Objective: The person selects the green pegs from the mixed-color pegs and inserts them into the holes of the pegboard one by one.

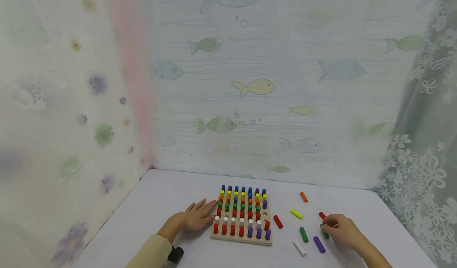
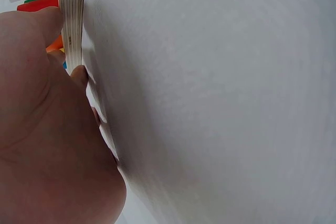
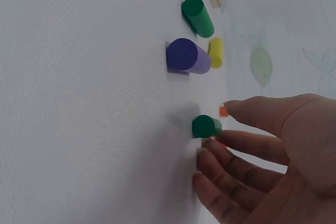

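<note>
head view: right hand on a green peg, left hand holding the board

right hand [image 1: 342, 230] is near the right edge of the table [image 1: 157, 204], fingers curled and closing on a green peg [image 3: 206, 126] that lies flat; the grip looks not yet complete. left hand [image 1: 198, 217] lies flat, fingers straight, against the left edge of the peg board [image 1: 242, 240]. i think the round peg may roll away if the fingertips only touch it, toward the purple peg [image 1: 319, 244] just beside.

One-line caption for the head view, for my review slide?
Left hand rests flat beside the wooden pegboard; right hand touches a green peg among loose pegs.
</note>
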Tool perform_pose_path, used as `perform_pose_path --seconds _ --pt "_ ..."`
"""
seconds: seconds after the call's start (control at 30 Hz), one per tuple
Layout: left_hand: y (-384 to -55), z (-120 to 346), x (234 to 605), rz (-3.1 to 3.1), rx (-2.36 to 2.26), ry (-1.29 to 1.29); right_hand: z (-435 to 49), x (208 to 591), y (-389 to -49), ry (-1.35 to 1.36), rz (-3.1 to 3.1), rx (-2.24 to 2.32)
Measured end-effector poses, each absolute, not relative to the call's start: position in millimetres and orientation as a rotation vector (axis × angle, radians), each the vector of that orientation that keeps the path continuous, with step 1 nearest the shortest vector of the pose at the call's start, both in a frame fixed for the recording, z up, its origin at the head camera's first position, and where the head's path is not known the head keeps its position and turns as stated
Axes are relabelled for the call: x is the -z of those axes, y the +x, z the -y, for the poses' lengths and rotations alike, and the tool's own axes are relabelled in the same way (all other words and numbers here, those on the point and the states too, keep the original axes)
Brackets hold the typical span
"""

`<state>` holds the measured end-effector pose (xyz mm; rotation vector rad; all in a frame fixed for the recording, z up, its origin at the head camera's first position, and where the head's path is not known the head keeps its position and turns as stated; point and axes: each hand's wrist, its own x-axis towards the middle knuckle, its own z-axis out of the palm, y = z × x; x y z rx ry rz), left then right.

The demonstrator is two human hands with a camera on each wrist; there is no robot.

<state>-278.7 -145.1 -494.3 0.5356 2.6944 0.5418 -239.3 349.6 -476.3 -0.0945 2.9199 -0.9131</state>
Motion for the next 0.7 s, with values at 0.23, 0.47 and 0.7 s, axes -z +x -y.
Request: perform_pose_path --seconds 0.23,0.47,0.7 --pt "-291 150 515 -2.713 -0.544 0.555 -337 479 -240 -0.127 -2.965 0.914" --pt "-289 149 512 -2.715 -0.566 0.568 -322 479 -244 -0.143 -2.989 0.89" --pt "-288 149 511 -2.707 -0.581 0.57 -317 476 -250 -0.122 -2.963 0.945"
